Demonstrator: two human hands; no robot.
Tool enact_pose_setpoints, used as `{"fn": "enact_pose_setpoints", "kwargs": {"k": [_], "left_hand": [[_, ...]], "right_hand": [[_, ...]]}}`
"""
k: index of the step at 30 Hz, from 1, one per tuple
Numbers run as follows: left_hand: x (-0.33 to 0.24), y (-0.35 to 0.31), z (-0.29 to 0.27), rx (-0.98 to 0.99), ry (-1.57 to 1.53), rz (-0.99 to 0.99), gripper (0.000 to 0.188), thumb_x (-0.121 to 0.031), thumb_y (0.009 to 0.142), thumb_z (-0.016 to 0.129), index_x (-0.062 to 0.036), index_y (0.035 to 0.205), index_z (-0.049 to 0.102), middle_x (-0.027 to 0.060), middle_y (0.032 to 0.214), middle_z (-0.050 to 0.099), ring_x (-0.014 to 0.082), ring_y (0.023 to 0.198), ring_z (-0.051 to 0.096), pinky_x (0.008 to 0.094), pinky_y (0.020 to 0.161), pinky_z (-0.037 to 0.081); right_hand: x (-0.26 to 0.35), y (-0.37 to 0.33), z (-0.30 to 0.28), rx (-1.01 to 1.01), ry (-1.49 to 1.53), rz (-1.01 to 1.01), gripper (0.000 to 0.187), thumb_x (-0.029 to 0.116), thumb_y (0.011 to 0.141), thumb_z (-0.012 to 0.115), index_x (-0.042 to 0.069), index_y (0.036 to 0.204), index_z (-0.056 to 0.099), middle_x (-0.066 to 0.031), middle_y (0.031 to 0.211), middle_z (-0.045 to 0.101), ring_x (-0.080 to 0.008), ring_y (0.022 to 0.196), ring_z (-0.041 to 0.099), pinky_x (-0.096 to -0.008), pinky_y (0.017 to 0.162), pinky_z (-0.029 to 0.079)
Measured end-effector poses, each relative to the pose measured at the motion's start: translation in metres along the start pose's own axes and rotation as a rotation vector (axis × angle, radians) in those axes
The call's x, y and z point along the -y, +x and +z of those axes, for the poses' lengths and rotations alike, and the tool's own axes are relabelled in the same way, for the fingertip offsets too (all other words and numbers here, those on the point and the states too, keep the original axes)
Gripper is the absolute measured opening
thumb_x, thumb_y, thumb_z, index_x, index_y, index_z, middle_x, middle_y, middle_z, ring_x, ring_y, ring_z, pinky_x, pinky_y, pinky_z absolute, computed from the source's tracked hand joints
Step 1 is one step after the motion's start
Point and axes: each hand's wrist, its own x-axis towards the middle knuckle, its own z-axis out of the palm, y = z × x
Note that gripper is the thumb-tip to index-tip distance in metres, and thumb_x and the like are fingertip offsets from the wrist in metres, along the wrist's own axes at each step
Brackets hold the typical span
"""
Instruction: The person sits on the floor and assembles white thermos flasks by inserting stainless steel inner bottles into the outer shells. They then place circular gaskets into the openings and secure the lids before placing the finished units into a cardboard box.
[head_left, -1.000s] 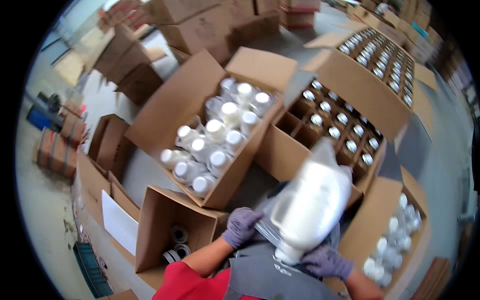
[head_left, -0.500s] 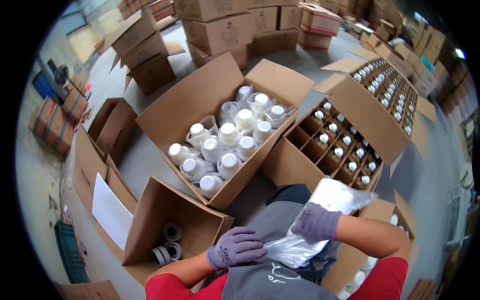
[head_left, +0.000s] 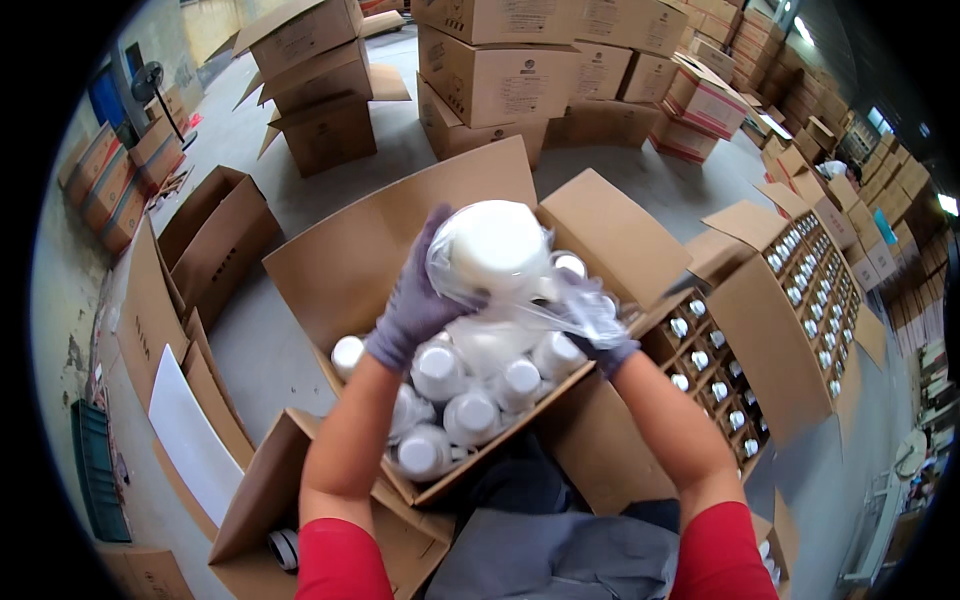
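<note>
My gloved left hand (head_left: 410, 310) is wrapped round the side of a white plastic bottle (head_left: 495, 243) in a clear plastic bag. The bottle is held above an open carton (head_left: 420, 212), its broad round end facing up. My gloved right hand (head_left: 592, 318) is closed on the loose clear plastic at the bag's right side; its fingertips are partly blurred. Below stand several white-capped bottles (head_left: 472, 417) in clear bags, packed side by side in the carton. The held bottle and my hands hide the carton's middle.
At right, divided cartons (head_left: 718, 385) hold several silver-capped bottles. Tape rolls (head_left: 285, 548) lie in an open box (head_left: 255, 500) at lower left, near a white sheet (head_left: 195, 440). Stacked cartons (head_left: 500, 80) and a black fan (head_left: 148, 82) stand farther back.
Both hands have moved from my lap up and forward over the carton, bringing the bagged bottle along. My left hand now grips the bottle; my right has shifted to the bag. The view has shifted.
</note>
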Motion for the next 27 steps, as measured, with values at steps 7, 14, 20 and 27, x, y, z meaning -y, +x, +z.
{"fn": "enact_pose_setpoints", "kwargs": {"k": [7,14,20,27], "left_hand": [[0.123,0.068,-0.054,0.160,0.555,-0.239,0.110,-0.028,0.052,0.092,-0.0034,0.144,0.039,0.0137,0.140,0.049,0.0283,0.131,0.046,0.0374,0.111,0.037],[0.110,0.030,-0.053,0.229,0.897,0.046,0.087,-0.031,0.055,0.091,-0.0094,0.130,0.053,0.0203,0.127,0.057,0.0394,0.112,0.059,0.0440,0.097,0.049],[0.116,0.015,-0.066,0.356,1.251,-0.158,0.073,-0.025,0.051,0.086,-0.0200,0.119,0.061,0.0170,0.119,0.058,0.0376,0.104,0.060,0.0447,0.088,0.052],[0.163,0.008,-0.083,0.242,1.327,-0.410,0.070,-0.035,0.058,0.079,-0.0176,0.123,0.059,0.0162,0.110,0.055,0.0358,0.102,0.057,0.0440,0.088,0.050]], "right_hand": [[-0.179,0.073,0.120,-0.312,0.105,-0.011,0.025,0.014,0.084,0.066,0.002,0.106,0.062,-0.0157,0.098,0.063,-0.0293,0.091,0.061,-0.0371,0.083,0.049],[-0.174,0.030,0.137,-0.062,-0.102,0.034,0.020,0.007,0.084,0.057,0.005,0.104,0.059,-0.0191,0.100,0.058,-0.0365,0.094,0.058,-0.0415,0.082,0.049],[-0.168,0.048,0.169,0.191,-0.282,0.126,0.024,0.013,0.083,0.058,0.002,0.105,0.058,-0.0186,0.105,0.059,-0.0363,0.101,0.057,-0.0429,0.090,0.047],[-0.269,0.084,0.161,-0.052,-0.074,0.460,0.048,0.015,0.080,0.063,-0.002,0.124,0.053,-0.0248,0.115,0.060,-0.0363,0.111,0.056,-0.0380,0.097,0.045]]}}
